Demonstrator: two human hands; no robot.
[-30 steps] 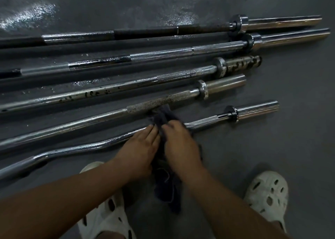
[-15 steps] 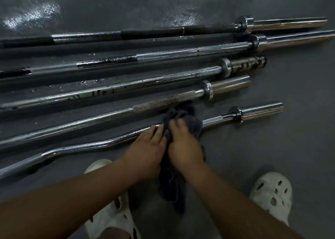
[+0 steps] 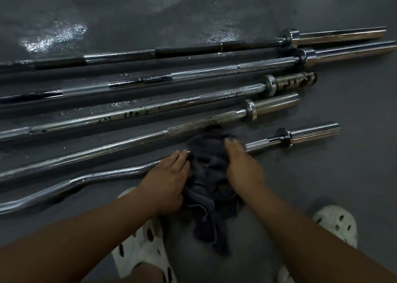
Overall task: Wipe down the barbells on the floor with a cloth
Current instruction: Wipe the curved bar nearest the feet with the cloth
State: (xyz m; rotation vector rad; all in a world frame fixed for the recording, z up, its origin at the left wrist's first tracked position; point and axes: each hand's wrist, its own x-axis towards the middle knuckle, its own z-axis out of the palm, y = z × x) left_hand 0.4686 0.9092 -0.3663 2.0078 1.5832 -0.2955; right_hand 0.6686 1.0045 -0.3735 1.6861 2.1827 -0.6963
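Observation:
Several steel barbells lie side by side on the dark floor. The nearest is a curl bar (image 3: 107, 174) with a bent shaft and a short sleeve at its right end. A crumpled dark grey cloth (image 3: 208, 171) is draped over its middle and trails toward my feet. My left hand (image 3: 167, 179) rests flat on the shaft at the cloth's left edge, fingers straight. My right hand (image 3: 242, 166) presses on the cloth's right side over the shaft, fingers extended and slightly blurred. Just beyond the cloth lies a straight barbell (image 3: 139, 142) with rust-speckled knurling.
Three more barbells (image 3: 193, 72) lie farther back, with sleeves pointing right. Wet glare patches (image 3: 51, 38) shine on the floor at the far left. My white perforated clogs (image 3: 139, 246) stand just below the cloth, the other clog (image 3: 337, 224) at the right.
My hands have drawn apart: the right slid rightward along the curl bar and the cloth now lies spread between them. The left hand stays on the shaft.

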